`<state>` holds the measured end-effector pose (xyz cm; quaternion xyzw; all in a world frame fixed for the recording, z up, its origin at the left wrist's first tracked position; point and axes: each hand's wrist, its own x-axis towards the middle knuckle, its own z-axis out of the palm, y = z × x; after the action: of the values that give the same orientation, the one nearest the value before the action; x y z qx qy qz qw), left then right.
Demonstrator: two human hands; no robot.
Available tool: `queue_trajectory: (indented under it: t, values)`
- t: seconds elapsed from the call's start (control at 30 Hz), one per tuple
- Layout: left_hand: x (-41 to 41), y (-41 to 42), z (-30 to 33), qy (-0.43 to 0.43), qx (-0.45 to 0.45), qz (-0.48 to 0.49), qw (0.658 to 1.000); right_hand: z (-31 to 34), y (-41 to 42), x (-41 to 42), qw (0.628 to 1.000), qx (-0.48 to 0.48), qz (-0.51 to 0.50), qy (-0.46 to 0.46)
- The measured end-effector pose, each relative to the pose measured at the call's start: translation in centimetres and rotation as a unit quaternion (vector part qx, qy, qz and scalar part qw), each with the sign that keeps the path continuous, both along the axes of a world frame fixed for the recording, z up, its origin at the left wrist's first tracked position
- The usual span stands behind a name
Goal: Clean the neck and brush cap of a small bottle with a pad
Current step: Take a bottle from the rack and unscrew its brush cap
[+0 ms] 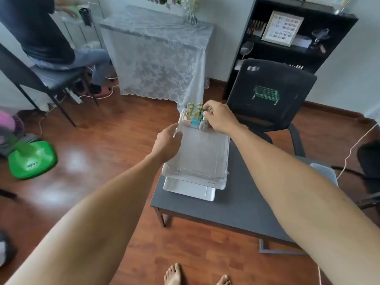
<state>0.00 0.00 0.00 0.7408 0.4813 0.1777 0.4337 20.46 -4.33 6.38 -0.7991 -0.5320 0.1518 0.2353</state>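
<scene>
Several small bottles (pixel 195 117) with gold caps stand in a cluster at the far end of a white tray (pixel 197 161) on a dark low table (pixel 242 204). My right hand (pixel 219 117) reaches over the right side of the cluster, its fingertips closed on the top of one small bottle. At the tray's far left edge my left hand (pixel 169 140) pinches a thin white pad (pixel 178 125) that sticks up toward the bottles.
A second white tray (pixel 189 190) pokes out from under the first. A black office chair (pixel 271 95) stands behind the table, a lace-covered cabinet (pixel 158 54) further back, a green fan base (pixel 30 159) at left, and a seated person at the far left.
</scene>
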Motion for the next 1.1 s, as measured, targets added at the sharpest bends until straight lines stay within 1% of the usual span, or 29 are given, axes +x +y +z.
queue_trajectory:
  t: [0.1,0.23,0.37,0.53,0.6,0.67,0.73,0.83,0.97,1.03,1.1]
  values:
    - [-0.3,0.1,-0.2,-0.017,-0.006,0.008,1.000,0.2,0.8,0.5,1.000,-0.006,-0.004,0.018]
    - [-0.4,-0.2,-0.2,-0.026,-0.013,0.007,1.000,-0.1,1.3,1.0,1.000,-0.027,0.015,-0.004]
    - [-0.4,-0.2,-0.2,-0.024,-0.013,0.003,1.000,-0.6,1.1,1.2,1.000,-0.016,0.006,-0.006]
    - [0.0,-0.1,0.5,-0.014,-0.026,0.023,0.999,-0.6,-1.1,1.5,0.997,0.036,-0.034,0.056]
    - [0.2,-0.2,1.1,-0.014,-0.031,0.041,0.999,-0.4,-2.3,1.8,0.992,0.051,-0.055,0.101]
    - [0.4,-0.5,1.6,-0.013,-0.005,0.048,0.999,-0.2,-3.6,2.1,0.983,0.072,-0.079,0.152]
    - [0.8,-0.8,2.3,-0.013,0.044,0.045,0.998,0.0,-5.0,2.4,0.970,0.102,-0.098,0.198]
    - [1.9,-1.9,3.7,-0.027,0.080,0.023,0.996,0.3,-7.2,3.0,0.945,0.153,-0.130,0.257]
    - [4.7,-4.6,5.4,-0.049,0.080,-0.037,0.995,1.1,-10.6,4.6,0.915,0.197,-0.168,0.310]
    - [6.8,-6.2,5.9,-0.060,0.090,-0.075,0.991,1.6,-12.3,5.8,0.903,0.213,-0.178,0.328]
    - [9.1,-8.1,6.4,-0.069,0.078,-0.091,0.990,2.0,-14.0,7.2,0.894,0.223,-0.182,0.343]
